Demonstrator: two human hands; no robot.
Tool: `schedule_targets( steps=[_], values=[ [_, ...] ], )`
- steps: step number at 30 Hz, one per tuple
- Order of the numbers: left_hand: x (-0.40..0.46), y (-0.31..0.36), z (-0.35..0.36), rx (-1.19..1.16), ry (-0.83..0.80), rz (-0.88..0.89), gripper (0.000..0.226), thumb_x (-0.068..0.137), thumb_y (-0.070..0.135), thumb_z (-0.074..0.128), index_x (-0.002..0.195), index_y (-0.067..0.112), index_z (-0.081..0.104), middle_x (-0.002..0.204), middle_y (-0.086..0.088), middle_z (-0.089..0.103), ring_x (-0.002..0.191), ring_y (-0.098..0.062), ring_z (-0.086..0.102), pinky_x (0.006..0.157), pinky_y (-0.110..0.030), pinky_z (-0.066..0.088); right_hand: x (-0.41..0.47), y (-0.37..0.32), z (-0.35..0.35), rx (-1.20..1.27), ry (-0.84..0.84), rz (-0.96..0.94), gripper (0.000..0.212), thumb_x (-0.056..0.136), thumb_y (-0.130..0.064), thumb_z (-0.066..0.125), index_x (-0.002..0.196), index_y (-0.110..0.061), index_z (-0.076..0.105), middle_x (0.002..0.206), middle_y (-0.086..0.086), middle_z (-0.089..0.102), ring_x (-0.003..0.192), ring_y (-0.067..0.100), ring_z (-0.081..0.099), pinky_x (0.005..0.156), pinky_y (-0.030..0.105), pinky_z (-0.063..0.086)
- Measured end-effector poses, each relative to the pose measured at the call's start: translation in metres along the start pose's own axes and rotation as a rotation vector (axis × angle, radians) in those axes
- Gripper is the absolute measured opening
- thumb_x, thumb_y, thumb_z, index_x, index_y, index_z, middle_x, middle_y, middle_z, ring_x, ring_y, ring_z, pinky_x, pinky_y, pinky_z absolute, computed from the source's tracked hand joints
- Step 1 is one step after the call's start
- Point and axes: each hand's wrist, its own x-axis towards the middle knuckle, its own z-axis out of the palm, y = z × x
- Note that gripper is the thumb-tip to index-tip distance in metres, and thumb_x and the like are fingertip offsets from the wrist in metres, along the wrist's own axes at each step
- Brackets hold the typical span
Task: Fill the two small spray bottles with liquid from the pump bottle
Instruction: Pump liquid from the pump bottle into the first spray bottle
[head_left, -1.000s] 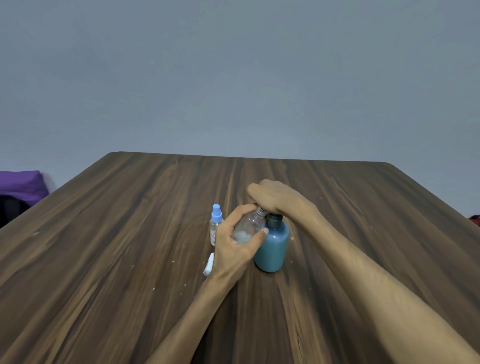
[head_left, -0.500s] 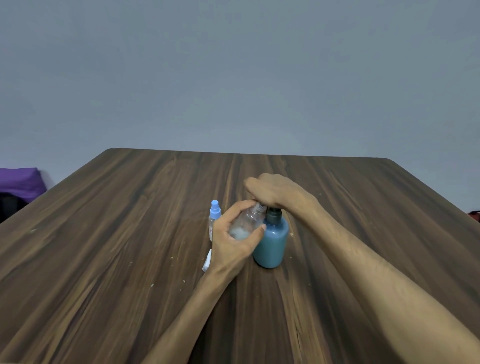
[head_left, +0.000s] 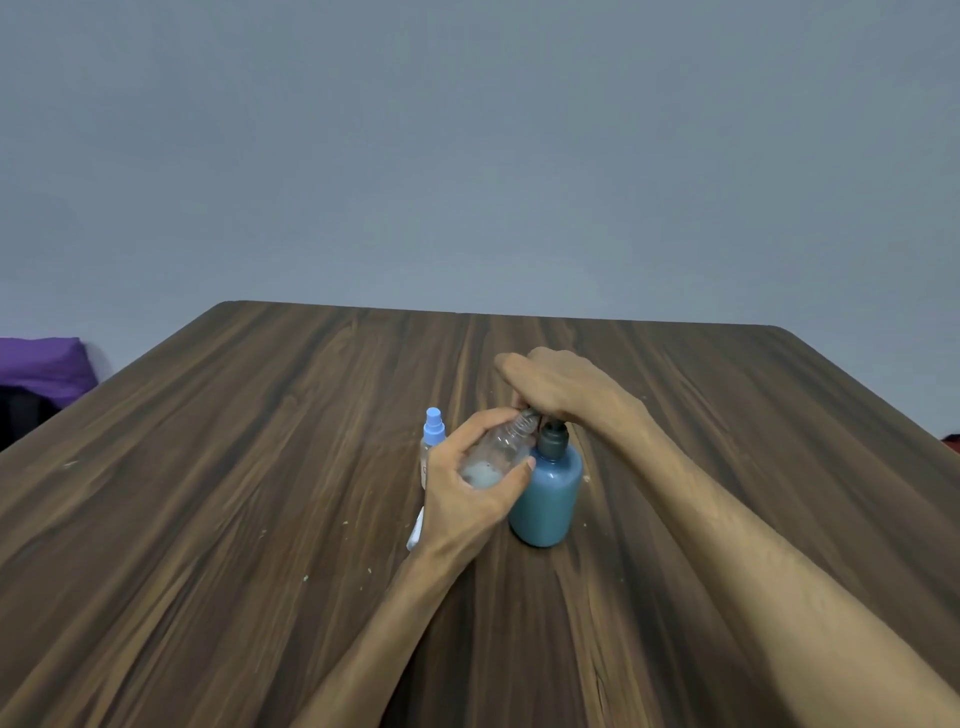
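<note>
A blue pump bottle (head_left: 548, 499) with a dark collar stands on the wooden table (head_left: 260, 467). My right hand (head_left: 556, 387) lies over its pump head, which is hidden under the hand. My left hand (head_left: 467, 493) grips a small clear spray bottle (head_left: 501, 452), uncapped and tilted, its open neck under my right hand beside the pump. A little whitish liquid sits in its lower end. A second small spray bottle (head_left: 432, 434) with a light blue sprayer top stands upright just left of my left hand.
A small white part (head_left: 414, 532) lies on the table beside my left wrist, partly hidden. A purple cloth (head_left: 44, 364) sits beyond the table's left edge. Small pale specks dot the wood.
Both hands and the bottles keep their places. The view has shifted slightly. My right hand stays over the pump head.
</note>
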Motion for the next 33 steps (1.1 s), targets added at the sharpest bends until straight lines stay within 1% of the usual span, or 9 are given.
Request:
schedule_targets(
  steps=[4, 8, 11, 13, 17, 21, 25, 30, 33],
  values=[
    [0.001, -0.004, -0.001, 0.001, -0.005, 0.001, 0.038, 0.08, -0.005, 0.076, 0.116, 0.006, 0.071, 0.107, -0.001, 0.078, 0.104, -0.024, 0.075, 0.093, -0.03, 0.057, -0.001, 0.002, 0.006, -0.05, -0.013, 0.011, 0.039, 0.098, -0.039, 0.035, 0.076, -0.017, 0.06, 0.083, 0.003, 0.064, 0.077, 0.021, 0.056, 0.069, 0.038, 0.039],
    [0.001, -0.003, -0.001, 0.005, -0.003, 0.003, 0.039, 0.08, -0.006, 0.076, 0.116, 0.008, 0.072, 0.107, 0.0, 0.078, 0.104, -0.022, 0.075, 0.094, -0.031, 0.058, 0.0, 0.002, 0.0, -0.046, 0.026, -0.007, 0.041, 0.098, -0.041, 0.034, 0.078, -0.018, 0.062, 0.091, 0.006, 0.07, 0.08, 0.023, 0.06, 0.07, 0.037, 0.04],
    [0.002, -0.005, -0.001, 0.022, -0.008, 0.009, 0.038, 0.079, -0.005, 0.076, 0.116, 0.004, 0.072, 0.106, -0.003, 0.078, 0.102, -0.025, 0.075, 0.093, -0.033, 0.058, -0.001, 0.002, 0.003, -0.071, -0.003, 0.005, 0.039, 0.098, -0.038, 0.035, 0.077, -0.017, 0.06, 0.084, 0.003, 0.066, 0.076, 0.021, 0.056, 0.065, 0.036, 0.037],
    [0.002, -0.004, -0.002, 0.026, -0.005, 0.008, 0.038, 0.079, -0.004, 0.077, 0.116, 0.005, 0.072, 0.106, -0.003, 0.078, 0.102, -0.025, 0.075, 0.092, -0.034, 0.058, -0.002, 0.0, 0.004, -0.094, -0.016, 0.01, 0.039, 0.099, -0.039, 0.034, 0.077, -0.018, 0.059, 0.083, 0.002, 0.062, 0.076, 0.021, 0.055, 0.069, 0.037, 0.038],
    [0.002, 0.0, -0.002, 0.02, 0.002, 0.017, 0.041, 0.078, -0.004, 0.077, 0.115, 0.014, 0.072, 0.107, 0.002, 0.078, 0.104, -0.021, 0.075, 0.093, -0.03, 0.057, -0.001, 0.0, -0.002, -0.071, 0.036, -0.004, 0.044, 0.099, -0.042, 0.032, 0.076, -0.017, 0.06, 0.091, 0.006, 0.07, 0.078, 0.022, 0.058, 0.072, 0.038, 0.041],
    [0.001, 0.003, -0.002, 0.035, -0.002, 0.015, 0.043, 0.078, -0.004, 0.077, 0.113, 0.02, 0.071, 0.105, 0.005, 0.078, 0.1, -0.016, 0.075, 0.09, -0.026, 0.057, -0.003, 0.001, 0.004, -0.098, -0.022, 0.019, 0.042, 0.099, -0.04, 0.034, 0.075, -0.018, 0.06, 0.082, 0.004, 0.067, 0.073, 0.021, 0.056, 0.065, 0.036, 0.038],
    [0.001, 0.006, -0.001, 0.034, -0.001, 0.016, 0.045, 0.078, -0.007, 0.076, 0.113, 0.021, 0.07, 0.106, 0.011, 0.077, 0.101, -0.01, 0.074, 0.091, -0.02, 0.055, -0.001, -0.001, -0.002, -0.099, 0.037, 0.004, 0.043, 0.1, -0.043, 0.033, 0.076, -0.018, 0.059, 0.087, 0.005, 0.064, 0.074, 0.02, 0.055, 0.064, 0.036, 0.036],
    [0.002, 0.006, -0.002, 0.058, -0.007, 0.028, 0.044, 0.078, -0.004, 0.076, 0.113, 0.022, 0.07, 0.106, 0.009, 0.077, 0.101, -0.013, 0.074, 0.09, -0.022, 0.056, -0.004, -0.001, 0.002, -0.123, 0.004, 0.02, 0.041, 0.1, -0.042, 0.034, 0.078, -0.018, 0.06, 0.082, 0.002, 0.061, 0.074, 0.019, 0.055, 0.062, 0.034, 0.035],
    [0.001, 0.009, -0.001, 0.056, -0.004, 0.028, 0.046, 0.078, -0.004, 0.076, 0.113, 0.025, 0.07, 0.106, 0.013, 0.077, 0.102, -0.01, 0.074, 0.09, -0.02, 0.055, -0.001, -0.002, -0.002, -0.08, 0.029, 0.007, 0.046, 0.096, -0.046, 0.032, 0.077, -0.017, 0.062, 0.091, 0.006, 0.07, 0.082, 0.026, 0.062, 0.066, 0.037, 0.039]
  ],
)
